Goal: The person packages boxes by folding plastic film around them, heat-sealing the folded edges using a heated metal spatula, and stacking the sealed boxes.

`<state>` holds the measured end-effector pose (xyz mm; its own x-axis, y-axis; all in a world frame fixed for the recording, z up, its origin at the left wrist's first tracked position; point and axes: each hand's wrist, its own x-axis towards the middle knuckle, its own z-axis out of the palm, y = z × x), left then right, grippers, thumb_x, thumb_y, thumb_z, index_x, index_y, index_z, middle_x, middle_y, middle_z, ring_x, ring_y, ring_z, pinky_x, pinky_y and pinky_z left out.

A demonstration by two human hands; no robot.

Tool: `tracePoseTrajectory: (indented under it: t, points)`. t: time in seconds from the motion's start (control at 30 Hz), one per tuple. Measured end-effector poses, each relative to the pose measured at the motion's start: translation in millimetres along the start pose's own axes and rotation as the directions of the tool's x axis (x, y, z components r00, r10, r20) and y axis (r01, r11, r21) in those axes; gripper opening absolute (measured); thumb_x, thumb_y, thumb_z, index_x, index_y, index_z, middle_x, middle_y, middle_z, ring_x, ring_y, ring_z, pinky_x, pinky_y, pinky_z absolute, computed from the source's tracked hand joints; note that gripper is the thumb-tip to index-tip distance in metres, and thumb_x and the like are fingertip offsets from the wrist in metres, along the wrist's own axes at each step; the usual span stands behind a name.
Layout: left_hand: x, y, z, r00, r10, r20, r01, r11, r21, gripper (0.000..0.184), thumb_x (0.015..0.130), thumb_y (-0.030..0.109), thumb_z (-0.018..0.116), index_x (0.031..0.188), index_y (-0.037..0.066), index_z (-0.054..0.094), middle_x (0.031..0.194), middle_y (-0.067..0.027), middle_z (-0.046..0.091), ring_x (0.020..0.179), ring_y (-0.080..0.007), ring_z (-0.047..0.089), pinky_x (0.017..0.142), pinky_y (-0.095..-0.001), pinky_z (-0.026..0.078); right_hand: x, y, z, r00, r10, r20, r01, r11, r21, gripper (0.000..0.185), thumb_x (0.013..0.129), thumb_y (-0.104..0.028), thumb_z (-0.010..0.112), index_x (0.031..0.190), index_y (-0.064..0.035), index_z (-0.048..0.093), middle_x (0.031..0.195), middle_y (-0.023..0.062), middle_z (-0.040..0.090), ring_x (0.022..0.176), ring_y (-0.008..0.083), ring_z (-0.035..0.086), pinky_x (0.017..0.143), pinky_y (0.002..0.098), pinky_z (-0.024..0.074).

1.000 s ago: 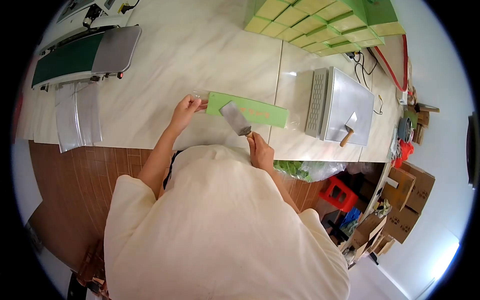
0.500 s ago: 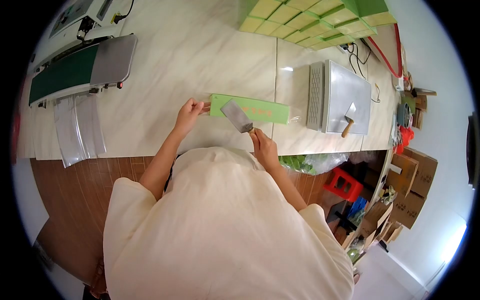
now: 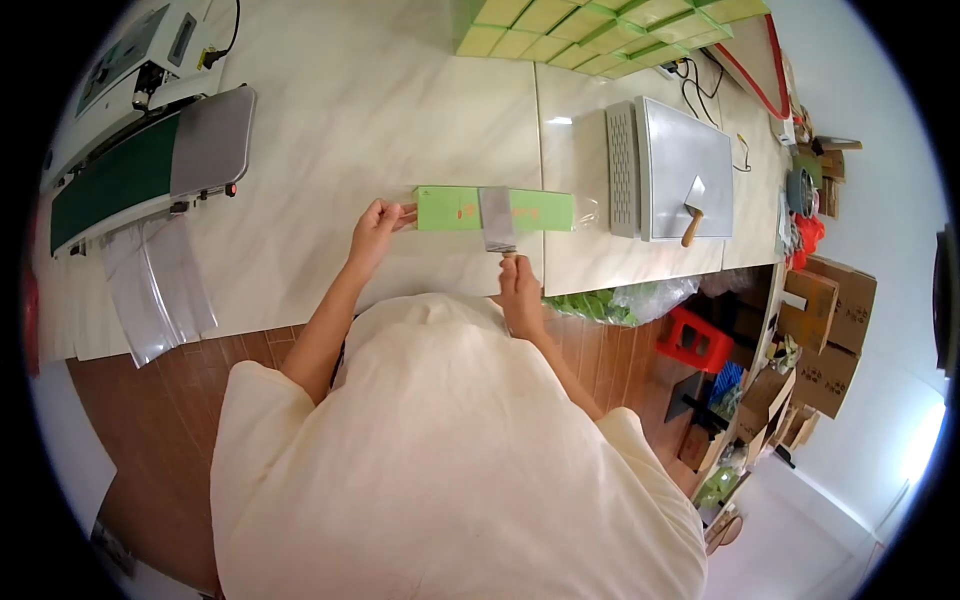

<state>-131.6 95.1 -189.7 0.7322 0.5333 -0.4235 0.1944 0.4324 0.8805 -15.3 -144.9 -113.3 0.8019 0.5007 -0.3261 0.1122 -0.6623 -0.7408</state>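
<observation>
A long, flat green box (image 3: 445,208) with orange lettering lies on the marble-look table, with clear plastic film (image 3: 587,212) sticking out past its right end. My left hand (image 3: 376,228) is closed at the box's left end, its fingertips against that end; whether they pinch film or cardboard is hard to see. In my right hand (image 3: 521,292) is the handle of a scraper (image 3: 497,215) with a wide metal blade. The blade lies across the middle of the box and covers part of the lettering.
A flat metal-topped machine (image 3: 690,150) stands right of the box, with a second scraper (image 3: 693,212) on top. At left is a conveyor machine (image 3: 130,190), clear plastic sheets (image 3: 158,285) hanging by it. Stacked green boxes (image 3: 590,35) stand at the back; a red stool (image 3: 695,340) is below.
The scraper blade has swung from a leftward slant to nearly upright and shifted right along the box. My left hand stays at the box's left end. The whole view has shifted slightly.
</observation>
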Motion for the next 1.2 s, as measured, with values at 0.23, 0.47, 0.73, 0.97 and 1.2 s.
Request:
tracePoseTrajectory:
  t: [0.23, 0.47, 0.73, 0.97, 1.2]
  points:
    - [-2.1, -4.4, -2.9, 0.999, 0.006, 0.05, -0.002, 0.996, -0.09, 0.031, 0.106, 0.032, 0.042, 0.096, 0.005, 0.053, 0.115, -0.013, 0.065, 0.111, -0.0226, 0.064, 0.1, -0.0344, 0.046, -0.6, -40.6, 52.5, 0.974, -0.204, 0.094, 0.224, 0.912, -0.344, 0.026, 0.103, -0.027, 0.042, 0.098, -0.0014, 0.046, 0.065, 0.0231, 0.061, 0.059, 0.044, 0.06, 0.052, 0.0527, 0.0471]
    - [2.7, -12.5, -10.2, 0.996, -0.02, 0.09, 0.029, 0.994, -0.101, 0.032, 0.106, 0.034, 0.042, 0.099, 0.006, 0.054, 0.115, -0.0113, 0.065, 0.108, -0.0207, 0.063, 0.099, -0.033, 0.046, 11.0, -72.9, 86.2, 0.972, -0.215, 0.09, 0.233, 0.903, -0.36, 0.026, 0.103, -0.027, 0.043, 0.097, -0.0018, 0.047, 0.065, 0.0235, 0.062, 0.059, 0.0431, 0.062, 0.053, 0.0523, 0.0481]
    - [8.8, -23.0, -11.8, 0.995, -0.075, 0.071, 0.09, 0.968, -0.234, 0.03, 0.105, 0.032, 0.044, 0.107, 0.004, 0.055, 0.118, -0.0104, 0.063, 0.112, -0.018, 0.06, 0.098, -0.0331, 0.048, 22.8, -83.8, 95.3, 0.937, -0.286, 0.2, 0.303, 0.951, -0.057, 0.029, 0.104, -0.028, 0.042, 0.097, -0.0006, 0.048, 0.071, 0.0221, 0.061, 0.067, 0.0452, 0.06, 0.06, 0.052, 0.0452]
    - [6.9, -19.5, -14.1, 0.994, -0.078, 0.073, 0.091, 0.976, -0.196, 0.031, 0.104, 0.033, 0.045, 0.11, 0.004, 0.055, 0.123, -0.0146, 0.064, 0.11, -0.0221, 0.064, 0.099, -0.0357, 0.047, 59.8, -57.8, 3.8, 0.949, -0.256, -0.183, 0.238, 0.964, -0.114, 0.025, 0.103, -0.027, 0.045, 0.102, -0.0037, 0.056, 0.076, 0.0214, 0.063, 0.074, 0.0438, 0.061, 0.065, 0.0475, 0.0461]
    - [0.2, -45.7, -28.3, 0.902, -0.006, -0.431, -0.091, 0.975, -0.203, 0.032, 0.104, 0.037, 0.043, 0.104, 0.008, 0.054, 0.112, -0.0106, 0.066, 0.101, -0.0195, 0.064, 0.092, -0.0325, 0.047, 171.8, 89.3, -186.3, 0.811, -0.118, -0.573, -0.004, 0.978, -0.207, 0.045, 0.102, -0.035, 0.043, 0.098, 0.0052, 0.06, 0.092, 0.027, 0.065, 0.087, 0.0443, 0.061, 0.077, 0.05, 0.0462]
